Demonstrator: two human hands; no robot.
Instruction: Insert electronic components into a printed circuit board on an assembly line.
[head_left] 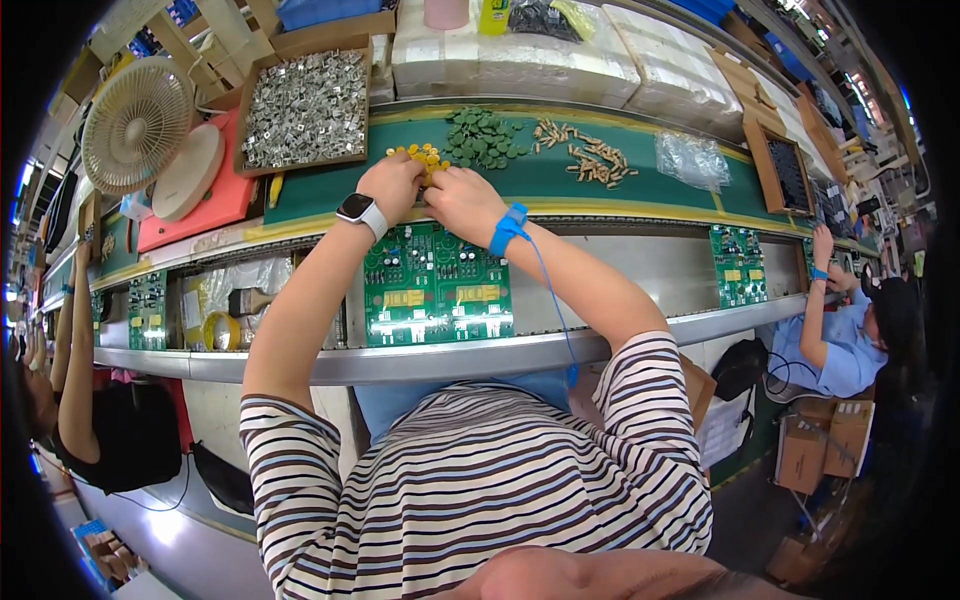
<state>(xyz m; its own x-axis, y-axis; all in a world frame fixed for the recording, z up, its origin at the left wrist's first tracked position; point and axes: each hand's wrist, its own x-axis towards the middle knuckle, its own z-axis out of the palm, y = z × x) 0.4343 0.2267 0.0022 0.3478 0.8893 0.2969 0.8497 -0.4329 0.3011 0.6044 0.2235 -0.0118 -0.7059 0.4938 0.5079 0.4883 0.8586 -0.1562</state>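
Observation:
Both my hands meet at a small pile of yellow disc-shaped components [428, 155] on the green work surface. My left hand [393, 187], with a watch on its wrist, has its fingers bent in a pinch at the pile's near edge. Close beside it, my right hand [465, 203] is closed too, wearing a blue wrist strap with a cord. Whatever sits between the fingertips of either hand is too small or hidden to make out. Just below the hands lies a green circuit board [438, 290] fitted with several parts, its far edge partly covered by my right hand and wrist.
Green discs [487, 137] and tan cylindrical parts [600, 160] lie to the right, then a clear plastic bag [692, 160]. A box of metal parts [307, 108] and a fan [137, 125] stand left. More boards [738, 265] sit along the line; other people work on both sides.

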